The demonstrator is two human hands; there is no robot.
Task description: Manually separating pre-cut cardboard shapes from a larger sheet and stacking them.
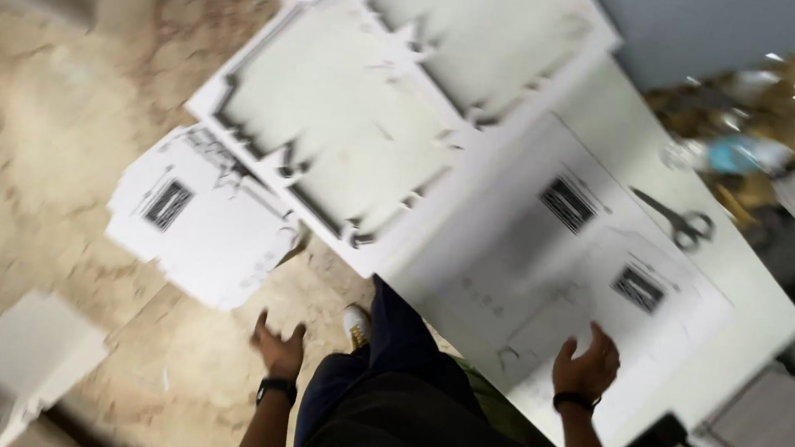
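Both hands (pixel 279 347) (pixel 584 365) open, apparently empty (view blurred), above printed sheets (pixel 567 258).

Whole view motion-blurred; you can't make out fine detail anywhere. Your forearms cut off by bottom edge. Print on sheet (pixel 557 257) under your right hand (pixel 584 365) smeared, unreadable. Die-cut waste sheets (pixel 349 123) run off top edge. Clutter (pixel 762 112) at far right too blurred to identify. Dark object (pixel 651 445) near table (pixel 756 293) corner, kind unclear. White box (pixel 27 354) lower left, edges blurred, partly cropped.
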